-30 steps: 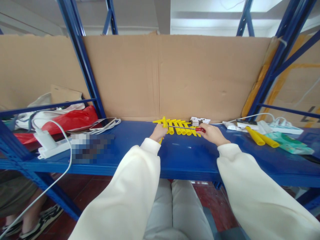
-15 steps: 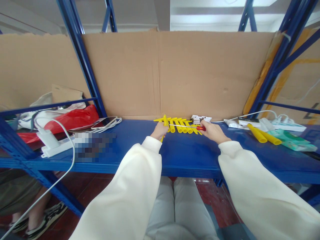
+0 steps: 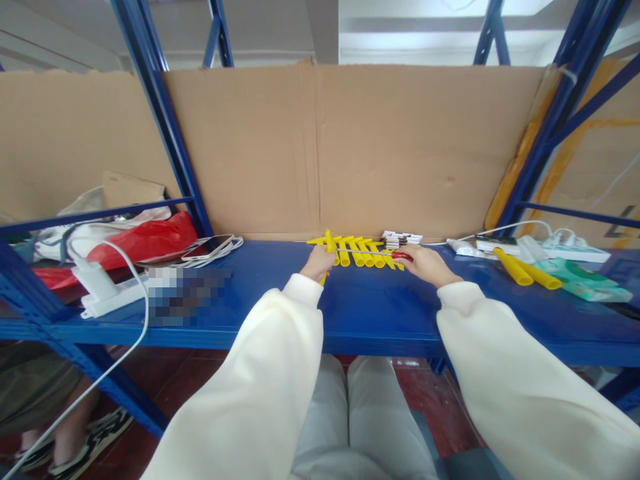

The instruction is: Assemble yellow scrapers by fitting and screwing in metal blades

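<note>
Presently my left grip [image 3: 319, 262] is closed around a yellow piece [image 3: 329, 241] over the blue bench [image 3: 373, 307]; my right grip [image 3: 424, 265] wraps the red-handled screwdriver [image 3: 401, 257], its tip seemingly against that piece. Yellow tubes [image 3: 369, 259] lie in a far row, white blocks [image 3: 403, 238] at its right end.

A glossy blue metal shelf [image 3: 273, 273] carries a row of slanting yellow plastic tubes [image 3: 359, 258] near its back edge, a stack of small black-and-white pieces [image 3: 401, 239] just behind, a white plastic power strip [image 3: 117, 297] toward the left, and two larger yellow tubes [image 3: 515, 268] beside a green plastic packet [image 3: 585, 282] toward the right.
</note>
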{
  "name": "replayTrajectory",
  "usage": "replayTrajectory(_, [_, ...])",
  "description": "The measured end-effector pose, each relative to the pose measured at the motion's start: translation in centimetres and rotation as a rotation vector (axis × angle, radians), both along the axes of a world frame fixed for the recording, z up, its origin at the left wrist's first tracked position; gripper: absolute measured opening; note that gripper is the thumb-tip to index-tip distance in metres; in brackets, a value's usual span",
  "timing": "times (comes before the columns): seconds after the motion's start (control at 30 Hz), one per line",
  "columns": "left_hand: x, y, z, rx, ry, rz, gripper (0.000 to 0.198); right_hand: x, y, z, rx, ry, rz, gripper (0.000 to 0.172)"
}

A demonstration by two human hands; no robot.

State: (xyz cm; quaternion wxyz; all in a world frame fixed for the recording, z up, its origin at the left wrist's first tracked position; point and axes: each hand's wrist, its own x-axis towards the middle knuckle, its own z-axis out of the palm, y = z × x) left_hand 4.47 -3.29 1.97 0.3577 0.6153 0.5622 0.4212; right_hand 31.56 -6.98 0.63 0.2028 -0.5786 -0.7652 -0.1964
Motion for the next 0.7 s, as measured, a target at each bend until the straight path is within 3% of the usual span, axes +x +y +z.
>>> replayTrajectory(0.1, [0.02, -0.12, 0.10, 0.003, -0.021, 0.009, 0.016, -0.01, 0.06, 0.02, -0.001, -0.001, 0.015, 0.026])
replayTrajectory(0.37, [0.05, -0.10, 0.13, 0.000, -0.018, -0.014, 0.015, -0.79, -0.69, 0.71, -0.010, -0.016, -0.112, 0.016])
replayTrajectory(0.7, [-0.22, 0.30, -0.02, -0.010, -0.104, -0.017, 0.010, -0.53, -0.41, 0.38, 0.008, -0.065, 0.032, 0.025])
